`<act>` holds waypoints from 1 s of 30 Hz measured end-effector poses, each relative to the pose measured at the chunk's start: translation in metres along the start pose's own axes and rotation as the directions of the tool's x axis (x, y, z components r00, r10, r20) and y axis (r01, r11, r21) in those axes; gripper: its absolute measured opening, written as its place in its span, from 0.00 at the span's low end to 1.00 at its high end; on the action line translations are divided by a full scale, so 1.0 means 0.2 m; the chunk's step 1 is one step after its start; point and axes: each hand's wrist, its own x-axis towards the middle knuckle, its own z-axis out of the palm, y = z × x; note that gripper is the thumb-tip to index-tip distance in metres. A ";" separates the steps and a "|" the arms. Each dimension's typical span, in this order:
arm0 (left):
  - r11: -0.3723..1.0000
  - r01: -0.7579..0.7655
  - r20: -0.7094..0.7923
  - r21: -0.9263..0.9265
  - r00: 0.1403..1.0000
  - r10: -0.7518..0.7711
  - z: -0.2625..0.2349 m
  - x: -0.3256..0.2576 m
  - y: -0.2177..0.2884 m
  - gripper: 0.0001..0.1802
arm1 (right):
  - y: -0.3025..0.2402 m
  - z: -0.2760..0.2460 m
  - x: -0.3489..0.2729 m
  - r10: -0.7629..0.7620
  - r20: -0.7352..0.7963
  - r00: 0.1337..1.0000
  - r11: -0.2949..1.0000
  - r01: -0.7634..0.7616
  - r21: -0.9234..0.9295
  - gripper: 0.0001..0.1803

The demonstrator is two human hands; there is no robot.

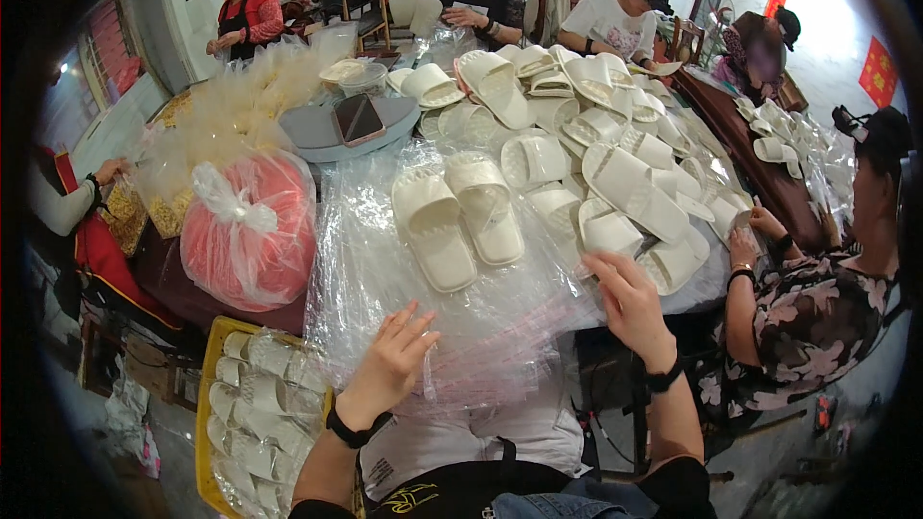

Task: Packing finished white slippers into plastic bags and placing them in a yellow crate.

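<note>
A pair of cream slippers (458,221) lies side by side on a stack of clear plastic bags (361,274), toes toward me. My left hand (389,365) is over the near part of the bags, below the left slipper, fingers stretched out and holding nothing. At the right edge of the stack, beside the slipper heap (627,187), is my right hand (630,308). Its fingers are loosely bent and apart, their tips close to the plastic and the nearest slippers. Whether those tips touch the plastic, I cannot tell.
A grey-blue tray (312,142) with a dark phone-like object lies beyond the bags. Left of them sits a tied plastic bag of pink-red material (250,240). A yellow crate (213,380) of bagged slippers stands low at left. Several co-workers surround the table; one person's hands (742,248) are near the heap's right side.
</note>
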 end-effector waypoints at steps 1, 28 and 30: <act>1.000 0.004 -0.037 -0.008 0.999 -0.004 0.00 0.01 0.00 0.22 | 0.01 0.00 0.02 0.002 -0.004 1.000 1.000 -0.002 0.001 0.32; 0.889 0.457 -0.316 -0.028 0.840 -0.442 -0.04 0.08 0.03 0.36 | 0.10 0.48 0.13 0.407 0.092 0.909 0.904 -0.415 0.100 0.18; 0.890 0.437 -0.293 0.131 0.874 -0.387 -0.04 0.04 0.06 0.41 | 0.08 0.49 0.13 0.409 0.113 0.905 0.907 -0.417 0.061 0.18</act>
